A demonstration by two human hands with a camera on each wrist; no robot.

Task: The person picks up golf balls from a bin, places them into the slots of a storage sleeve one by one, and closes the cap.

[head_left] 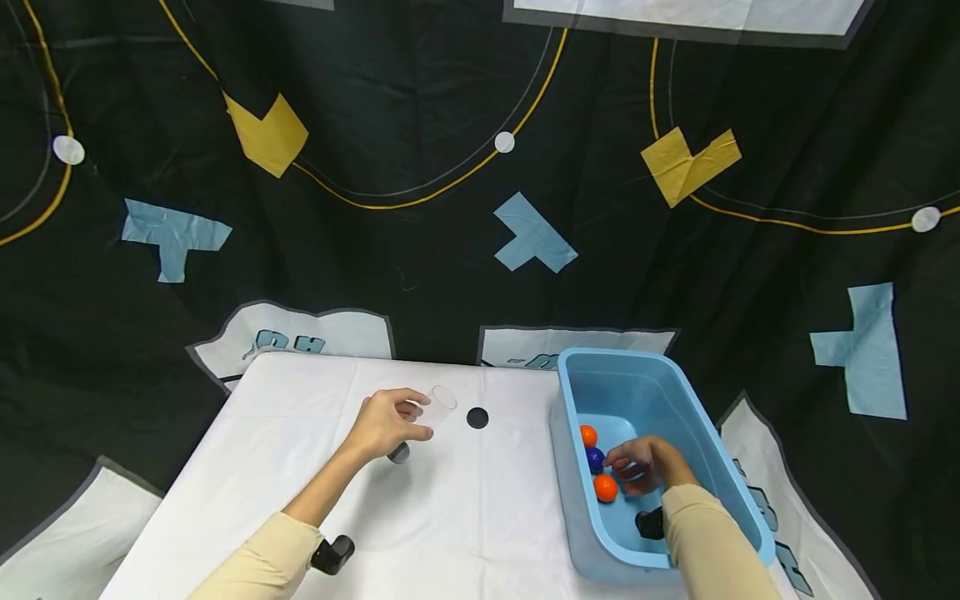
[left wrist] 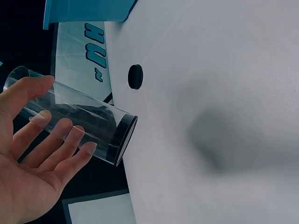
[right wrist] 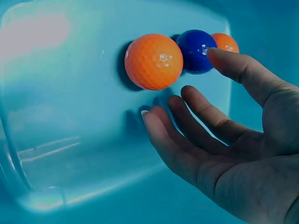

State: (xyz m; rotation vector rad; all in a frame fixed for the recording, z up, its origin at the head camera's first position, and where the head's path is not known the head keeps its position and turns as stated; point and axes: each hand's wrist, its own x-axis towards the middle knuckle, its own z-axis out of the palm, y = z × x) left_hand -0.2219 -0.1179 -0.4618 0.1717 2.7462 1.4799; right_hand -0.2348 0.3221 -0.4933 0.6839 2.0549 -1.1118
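My left hand (head_left: 390,419) grips a clear plastic tube (left wrist: 81,109) around its side, thumb opposite the fingers. The tube is tilted above the table, its black-banded end (left wrist: 122,140) lower than its clear rim (head_left: 444,395). Inside a blue bin (head_left: 581,533), my right hand (head_left: 643,462) hovers beside a row of balls with loosely bent fingers and nothing held. The row is a dimpled orange golf ball (right wrist: 153,61), a dark blue ball (right wrist: 196,51) and another orange ball (right wrist: 226,43). In the right wrist view the thumb overlaps the blue ball's edge; whether it touches, I cannot tell.
A round black disc (head_left: 477,417) lies on the white table (head_left: 465,517) between the tube and the bin. The bin's tall walls surround my right hand. Beyond the table's far edge hangs a black cloth (head_left: 420,267) with yellow and blue patches.
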